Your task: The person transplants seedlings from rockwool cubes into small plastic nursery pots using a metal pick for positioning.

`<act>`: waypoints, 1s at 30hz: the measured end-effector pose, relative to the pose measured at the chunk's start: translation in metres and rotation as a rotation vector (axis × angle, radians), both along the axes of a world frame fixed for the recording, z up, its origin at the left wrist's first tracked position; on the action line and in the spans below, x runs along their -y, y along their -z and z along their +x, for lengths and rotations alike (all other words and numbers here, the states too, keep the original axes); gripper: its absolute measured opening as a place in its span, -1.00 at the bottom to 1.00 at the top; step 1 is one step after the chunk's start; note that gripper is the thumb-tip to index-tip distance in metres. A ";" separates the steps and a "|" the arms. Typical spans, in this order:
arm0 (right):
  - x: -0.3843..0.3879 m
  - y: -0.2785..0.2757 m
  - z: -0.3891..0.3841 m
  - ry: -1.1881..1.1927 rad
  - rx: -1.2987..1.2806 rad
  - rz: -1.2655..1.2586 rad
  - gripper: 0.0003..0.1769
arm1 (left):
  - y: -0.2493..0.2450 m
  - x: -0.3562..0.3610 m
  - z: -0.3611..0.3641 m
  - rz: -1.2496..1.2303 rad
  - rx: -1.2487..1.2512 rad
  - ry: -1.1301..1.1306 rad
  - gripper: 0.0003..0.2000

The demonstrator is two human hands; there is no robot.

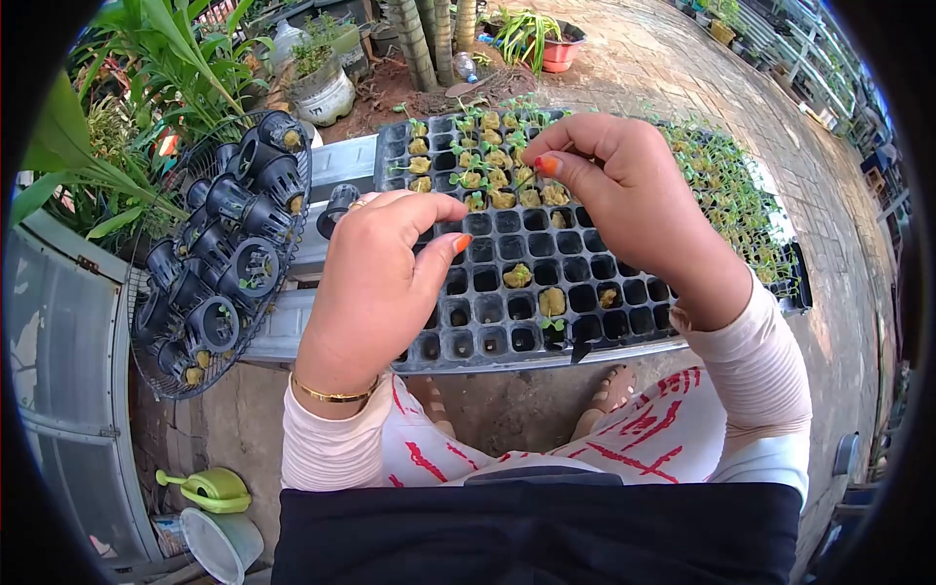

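A black seedling tray [507, 331] lies on a metal-coloured bench, many front cells bare and the back and right ones holding yellowish plugs with green seedlings [497, 177]. My left hand [375, 263] hovers over the tray's left side, thumb and forefinger apart, nothing between them. Over the middle of the tray, my right hand [634, 195] has thumb and forefinger pinched at the seedlings; what is between the tips is too small to name. One black net cup [339, 202] stands just left of my left hand.
A wire basket [175, 388] full of black net cups stands left of the tray. Leafy plants [117, 117] rise behind it. Below left are a green watering can [216, 487] and a pale bucket [222, 546]. A potted plant [560, 54] sits at the back.
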State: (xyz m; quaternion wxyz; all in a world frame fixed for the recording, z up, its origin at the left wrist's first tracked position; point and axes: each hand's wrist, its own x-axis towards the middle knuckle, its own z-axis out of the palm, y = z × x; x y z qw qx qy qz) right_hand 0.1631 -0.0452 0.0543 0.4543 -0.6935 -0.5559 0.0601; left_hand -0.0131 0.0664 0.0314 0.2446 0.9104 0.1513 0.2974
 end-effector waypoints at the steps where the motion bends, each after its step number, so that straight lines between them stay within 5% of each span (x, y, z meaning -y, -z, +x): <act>1: -0.005 0.001 0.003 -0.011 0.072 0.007 -0.87 | 0.001 0.000 0.001 0.010 0.005 0.008 -0.81; 30: -0.031 0.013 0.026 -0.048 0.265 -0.146 -0.88 | 0.017 0.001 0.014 0.197 -0.049 -0.067 -0.85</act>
